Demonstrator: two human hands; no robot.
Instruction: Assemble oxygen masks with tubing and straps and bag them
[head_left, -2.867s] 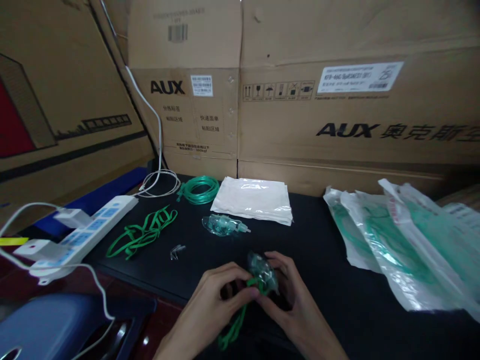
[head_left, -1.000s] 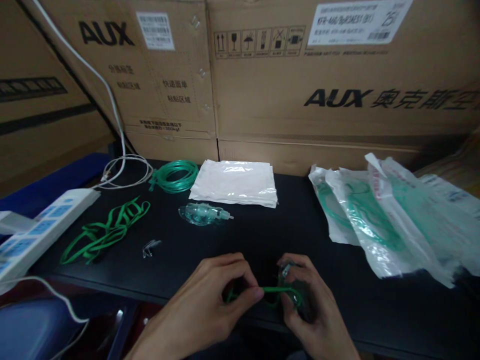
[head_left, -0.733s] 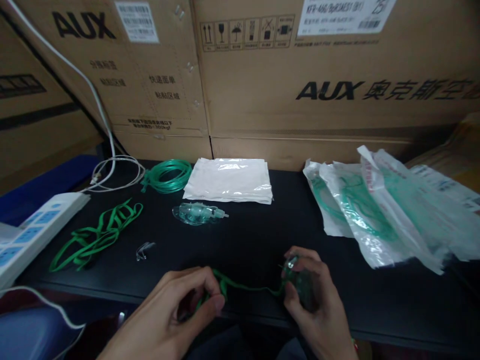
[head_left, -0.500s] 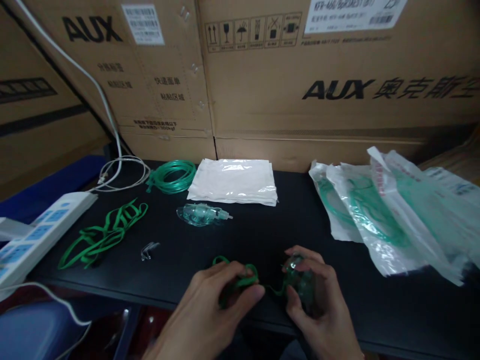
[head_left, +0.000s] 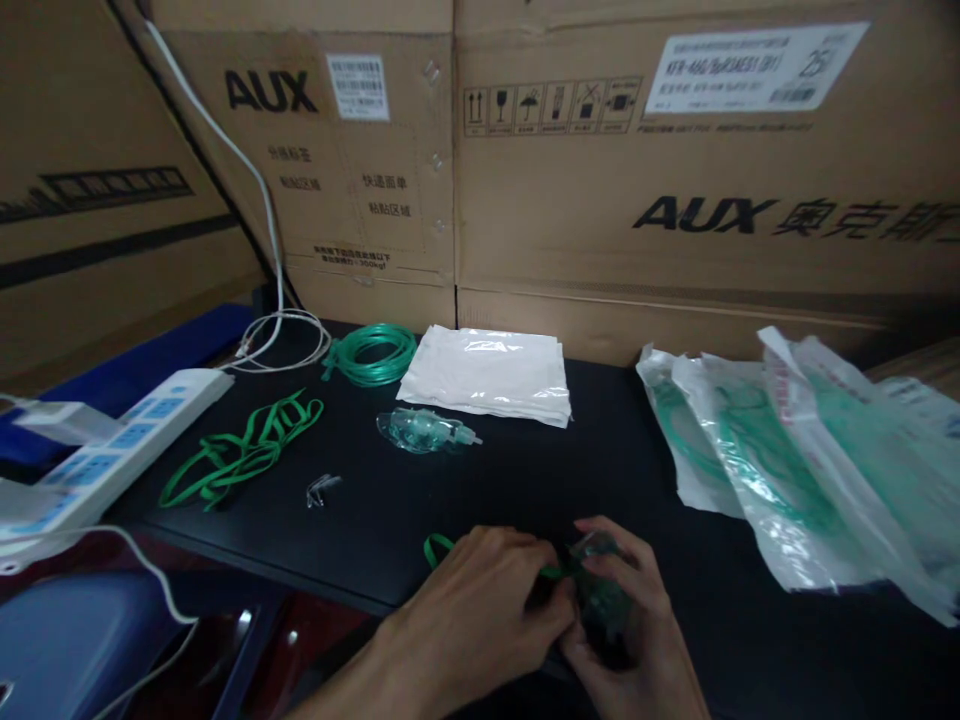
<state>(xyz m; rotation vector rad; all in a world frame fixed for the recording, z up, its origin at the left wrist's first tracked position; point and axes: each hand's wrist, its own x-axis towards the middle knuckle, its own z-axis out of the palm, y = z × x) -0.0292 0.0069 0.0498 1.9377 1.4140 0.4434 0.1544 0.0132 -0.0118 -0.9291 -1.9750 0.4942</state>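
Observation:
My right hand (head_left: 634,610) is closed around a clear green oxygen mask (head_left: 604,600) near the table's front edge. Against the mask's left side, my left hand (head_left: 499,600) pinches a green elastic strap (head_left: 437,548), whose loop sticks out behind the knuckles. Where strap and mask meet is mostly hidden by the fingers. Beyond the hands lies a second clear green mask (head_left: 427,430) with a pale connector. Small clear plastic pieces (head_left: 322,490) rest to the left, beside a tangle of green straps (head_left: 244,450).
Coiled green tubing (head_left: 371,355) and a stack of white packets (head_left: 487,375) lie at the back. Plastic bags of green tubing (head_left: 780,460) cover the right side. A white power strip (head_left: 120,460) with cables is at left. Cardboard boxes (head_left: 555,220) wall off the rear.
My left hand has moved right with the strap, from apart to right up against the mask. My right hand still holds the mask. The camera view has shifted left and up.

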